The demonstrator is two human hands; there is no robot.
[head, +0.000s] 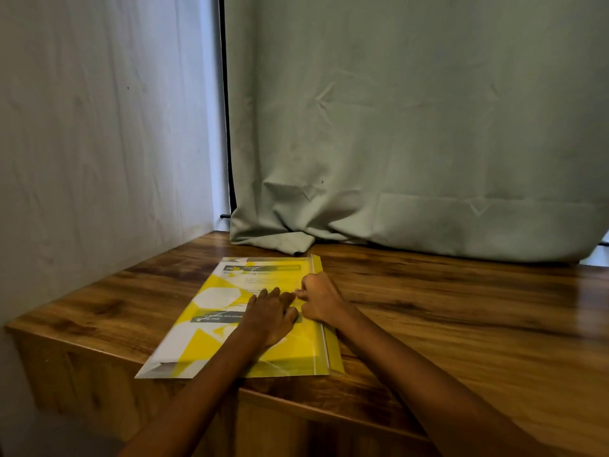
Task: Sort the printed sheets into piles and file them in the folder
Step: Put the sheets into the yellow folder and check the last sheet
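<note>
A translucent yellow plastic folder [230, 351] lies flat near the left front corner of the wooden table [445, 311]. Printed sheets with yellow, white and grey shapes [227, 291] show through its cover. My left hand [268, 316] lies flat on the folder's middle, fingers straight and pressing down. My right hand [318, 300] sits at the folder's right edge strip [326, 344], fingers curled and pinching that edge next to my left fingertips. The folder's front left corner reaches the table's front edge.
A pale green curtain [412, 127] hangs behind the table, its hem bunched on the tabletop just beyond the folder. A light wall [99, 143] borders the table on the left. Bare wood stretches to the right of the folder.
</note>
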